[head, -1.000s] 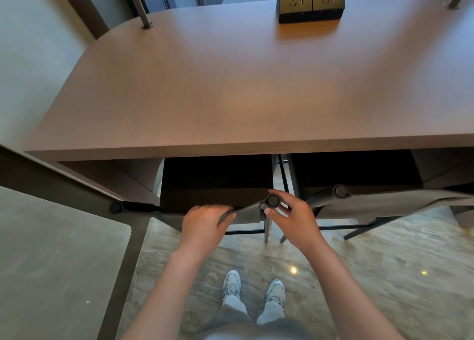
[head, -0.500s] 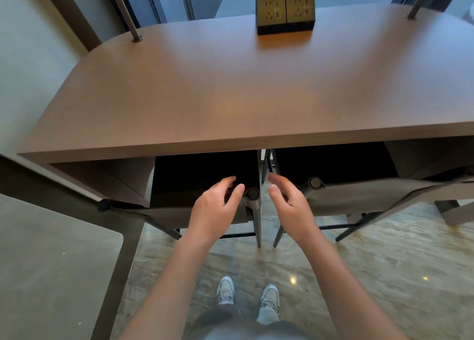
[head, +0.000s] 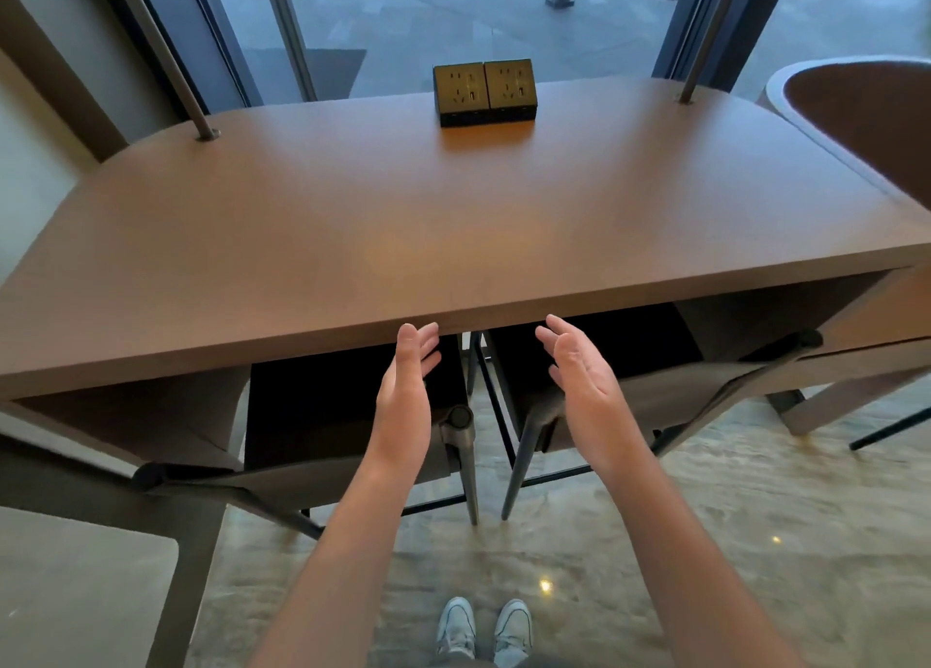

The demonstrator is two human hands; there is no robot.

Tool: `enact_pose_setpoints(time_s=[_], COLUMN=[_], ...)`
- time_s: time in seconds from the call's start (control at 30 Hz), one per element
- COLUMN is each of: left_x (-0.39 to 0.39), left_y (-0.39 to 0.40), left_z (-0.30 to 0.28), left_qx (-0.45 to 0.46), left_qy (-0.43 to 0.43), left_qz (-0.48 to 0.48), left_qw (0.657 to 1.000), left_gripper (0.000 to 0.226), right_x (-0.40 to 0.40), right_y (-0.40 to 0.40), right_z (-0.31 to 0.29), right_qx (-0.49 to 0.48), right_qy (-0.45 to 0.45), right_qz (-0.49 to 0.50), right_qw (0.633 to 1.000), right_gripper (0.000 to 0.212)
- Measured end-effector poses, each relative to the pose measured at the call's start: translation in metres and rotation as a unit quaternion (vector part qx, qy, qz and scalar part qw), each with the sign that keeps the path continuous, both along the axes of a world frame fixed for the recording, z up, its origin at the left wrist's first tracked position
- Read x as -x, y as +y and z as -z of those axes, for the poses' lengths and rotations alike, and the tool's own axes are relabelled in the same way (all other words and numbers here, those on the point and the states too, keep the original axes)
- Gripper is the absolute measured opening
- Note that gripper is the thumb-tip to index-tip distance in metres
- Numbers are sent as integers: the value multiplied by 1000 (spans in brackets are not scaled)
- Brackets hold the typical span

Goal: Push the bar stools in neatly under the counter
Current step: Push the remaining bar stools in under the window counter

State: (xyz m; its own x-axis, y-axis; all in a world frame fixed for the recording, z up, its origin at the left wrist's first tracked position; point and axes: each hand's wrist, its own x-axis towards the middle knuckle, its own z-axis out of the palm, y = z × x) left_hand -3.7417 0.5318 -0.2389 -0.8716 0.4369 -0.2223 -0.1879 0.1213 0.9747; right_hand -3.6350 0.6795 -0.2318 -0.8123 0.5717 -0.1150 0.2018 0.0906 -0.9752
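Observation:
Two grey bar stools stand side by side under the brown counter (head: 453,244). The left stool (head: 322,436) and the right stool (head: 670,390) have dark seats tucked beneath the counter's front edge, with their low backrests sticking out towards me. My left hand (head: 408,380) hovers above the left stool's right backrest end, fingers straight, holding nothing. My right hand (head: 579,370) hovers over the right stool's left backrest end, palm turned inward, fingers relaxed and apart from the stool.
A double socket box (head: 483,92) sits at the counter's far edge by the window. Two metal posts (head: 201,123) rise from the counter's back corners. A round brown chair back (head: 866,123) stands at the right. Another table's corner (head: 75,592) lies at lower left.
Both hands let go of the left stool's backrest, opened and rose towards the counter edge. The stools now sit further under the counter, and my view tilted up.

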Motion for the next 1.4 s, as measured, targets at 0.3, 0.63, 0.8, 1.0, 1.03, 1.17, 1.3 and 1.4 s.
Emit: enact_pose_setpoints(time_s=[0.3,0.63,0.8,1.0,1.03,1.17,1.3,1.4], left_x=[-24,-77,-108,-109,-109,-103,-98,-99], left_y=[41,149,194,200,201,202,202,201], left_z=[9,32,56,80,81,80,78,76], left_qx=[15,245,387,431,433,434,415,397], left_qy=[-2,127,215,280,283,280,256,246], left_qz=[44,107,74,15,10,6,5,-4], left_qw=[999,955,893,858,856,856,873,884], left_gripper=[76,48,39,38,38,42,43,42], right_x=[-14,-43,-67,-75,-75,-76,-74,-74], right_y=[47,168,222,244,244,242,240,237], right_z=[5,32,61,74,77,80,81,83], right_qx=[-65,-216,-273,-315,-324,-342,-331,-314], right_qy=[-48,-169,-268,-258,-253,-246,-242,-250], right_qz=[45,-72,-156,-145,-142,-115,-101,-77], right_qw=[996,959,911,902,900,900,907,913], right_gripper=[53,46,37,30,28,25,23,21])
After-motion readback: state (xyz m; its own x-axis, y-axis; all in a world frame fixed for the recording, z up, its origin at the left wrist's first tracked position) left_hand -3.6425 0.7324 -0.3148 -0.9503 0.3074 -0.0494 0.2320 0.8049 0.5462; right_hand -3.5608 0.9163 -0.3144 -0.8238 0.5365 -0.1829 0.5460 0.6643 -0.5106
